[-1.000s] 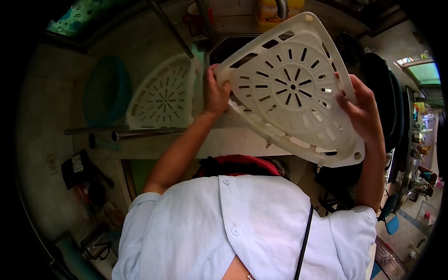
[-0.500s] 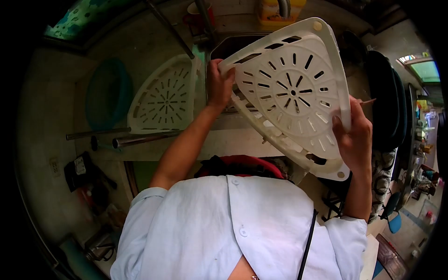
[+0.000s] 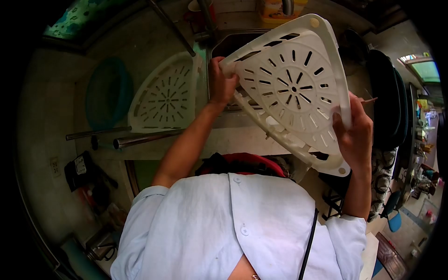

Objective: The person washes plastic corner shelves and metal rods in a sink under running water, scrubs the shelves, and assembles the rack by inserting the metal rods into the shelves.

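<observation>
A white plastic corner shelf [image 3: 280, 100] with slotted holes is held up, tilted, in front of me above the sink. My left hand [image 3: 223, 81] grips its left corner, fingers closed round the rim. On the right edge, my right hand [image 3: 353, 126] is closed with the thumb over the near face; its other fingers are mostly hidden behind the shelf. A second white corner shelf [image 3: 168, 100] rests on the counter to the left, with a metal tube [image 3: 170, 28] standing at its far corner. Another metal tube [image 3: 148, 139] lies along its near side.
Behind the held shelf is a sink [image 3: 228, 44] with a faucet [image 3: 205, 21]. A teal basin [image 3: 107, 93] leans at the left wall. A red cup [image 3: 192, 18] and a yellow container [image 3: 275, 10] stand at the back. Dark chair-like shapes [image 3: 385, 98] are on the right.
The held shelf has shifted very slightly upward and its tilt has changed a little. Both hands keep their grip on it. The second shelf stays where it was.
</observation>
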Demonstrator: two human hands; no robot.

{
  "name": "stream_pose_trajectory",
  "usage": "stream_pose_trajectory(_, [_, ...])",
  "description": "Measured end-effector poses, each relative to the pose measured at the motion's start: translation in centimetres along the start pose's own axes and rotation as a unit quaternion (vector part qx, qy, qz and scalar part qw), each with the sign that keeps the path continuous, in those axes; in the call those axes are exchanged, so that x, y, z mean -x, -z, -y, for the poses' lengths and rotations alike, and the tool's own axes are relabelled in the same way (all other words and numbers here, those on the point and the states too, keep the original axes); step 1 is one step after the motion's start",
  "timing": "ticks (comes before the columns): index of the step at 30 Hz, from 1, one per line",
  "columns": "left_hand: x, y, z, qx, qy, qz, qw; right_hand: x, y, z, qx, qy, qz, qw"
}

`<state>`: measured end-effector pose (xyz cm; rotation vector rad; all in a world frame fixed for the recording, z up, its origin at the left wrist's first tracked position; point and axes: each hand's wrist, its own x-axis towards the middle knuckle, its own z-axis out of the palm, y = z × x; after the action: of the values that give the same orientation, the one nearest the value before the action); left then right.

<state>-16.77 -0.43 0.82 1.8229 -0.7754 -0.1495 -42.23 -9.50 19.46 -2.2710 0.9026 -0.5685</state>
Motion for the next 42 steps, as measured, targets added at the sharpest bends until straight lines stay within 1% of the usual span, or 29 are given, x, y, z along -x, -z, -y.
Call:
stream_pose_trajectory(2, [0.1,-0.4,0.5,-0.064,-0.059,-0.033,0.996,0.0,-0.1,-0.1,0.004,-0.002,-0.005,1.0])
stream_pose_trajectory(3, [0.2,-0.5,0.6,-0.063,-0.059,-0.032,0.996,0.0,0.0,-0.1,0.008,-0.002,-0.011,1.0])
stream_pose_trajectory(5, [0.2,-0.5,0.7,0.017,-0.023,0.01,1.0,0.1,0.0,-0.1,0.002,-0.004,-0.014,1.0])
stream_pose_trajectory(9, [0.2,0.4,-0.1,0.062,-0.003,0.027,0.998,0.2,-0.1,-0.7,-0.004,-0.005,-0.027,1.0])
stream_pose_trajectory(11, [0.0,1.0,-0.1,-0.041,0.0,0.051,0.998,0.1,-0.1,-1.0,-0.013,-0.003,-0.022,1.0])
stream_pose_trajectory(13, [0.1,1.2,-0.2,-0.056,-0.004,0.067,0.996,0.0,0.1,-1.5,-0.022,-0.003,-0.018,1.0])
stream_pose_trajectory(15, [0.1,1.4,0.1,-0.07,-0.008,0.087,0.994,-0.4,0.3,-2.1,-0.026,0.024,0.003,0.999])
stream_pose_trajectory(17, [0.2,1.3,0.8,0.034,-0.009,0.136,0.99,-0.3,0.2,-1.7,-0.015,0.011,-0.006,1.0])
stream_pose_trajectory(18, [0.2,1.4,1.1,0.035,-0.009,0.137,0.99,-0.3,0.1,-1.6,-0.005,0.0,-0.014,1.0])
stream_pose_trajectory(20, [0.1,1.6,1.5,0.148,0.004,0.207,0.967,-0.3,0.2,-1.8,-0.023,0.004,-0.019,1.0])
stream_pose_trajectory(23, [0.1,2.1,1.1,0.177,0.02,0.213,0.961,-0.2,0.2,-2.0,-0.045,0.0,-0.021,0.999])
stream_pose_trajectory(24, [0.1,2.0,0.7,0.176,0.02,0.214,0.961,-0.2,0.4,-2.1,-0.052,-0.01,-0.017,0.998])
stream_pose_trajectory(25, [0.1,1.8,0.4,0.094,-0.042,0.162,0.981,-0.2,0.5,-2.1,-0.053,-0.01,-0.017,0.998])
stream_pose_trajectory(26, [0.1,1.7,0.3,0.012,-0.103,0.107,0.989,-0.1,0.4,-1.8,-0.051,-0.012,-0.016,0.998])
stream_pose_trajectory(27, [0.1,2.0,0.1,0.011,-0.103,0.106,0.989,0.0,0.2,-1.6,-0.05,-0.014,-0.014,0.999])
stream_pose_trajectory(29, [0.3,2.4,-0.3,-0.092,-0.076,0.098,0.988,-0.1,0.4,-2.2,-0.042,-0.006,-0.003,0.999])
stream_pose_trajectory(30, [0.3,2.4,-0.3,-0.092,-0.076,0.099,0.988,-0.2,0.4,-2.4,-0.034,0.001,0.009,0.999])
stream_pose_trajectory(31, [0.3,2.4,-0.2,-0.092,-0.09,0.072,0.989,-0.3,0.4,-2.4,-0.034,0.0,0.009,0.999])
stream_pose_trajectory(32, [0.3,2.3,-0.2,-0.092,-0.105,0.045,0.989,-0.4,0.5,-2.3,-0.071,-0.016,0.015,0.997])
stream_pose_trajectory(33, [0.3,2.4,-0.2,-0.092,-0.105,0.045,0.989,-0.6,0.5,-2.4,-0.107,-0.032,0.022,0.994])
stream_pose_trajectory(35, [0.2,2.8,-0.5,-0.039,-0.05,0.039,0.997,-0.8,0.5,-3.1,-0.119,-0.025,0.036,0.992])
stream_pose_trajectory(36, [0.1,2.9,-0.5,-0.036,-0.053,0.041,0.997,-1.0,0.5,-3.6,-0.13,-0.018,0.048,0.99])
stream_pose_trajectory(37, [0.0,3.1,-0.3,-0.035,-0.015,0.059,0.998,-1.4,0.4,-4.3,-0.127,-0.019,0.043,0.991])
stream_pose_trajectory(38, [0.0,3.3,-0.1,-0.034,0.023,0.078,0.996,-2.0,0.2,-5.3,-0.143,-0.019,0.075,0.987])
stream_pose_trajectory(39, [-0.1,3.2,0.5,-0.076,0.0,0.087,0.993,-2.7,0.1,-6.4,-0.158,-0.02,0.104,0.982])
stream_pose_trajectory(40, [0.1,3.3,1.0,-0.07,-0.006,0.09,0.994,-3.4,0.0,-7.6,-0.177,-0.019,0.13,0.975])
stream_pose_trajectory(42, [1.2,4.0,1.5,0.023,0.081,0.231,0.969,-5.1,-0.7,-10.5,-0.242,-0.016,0.194,0.951])
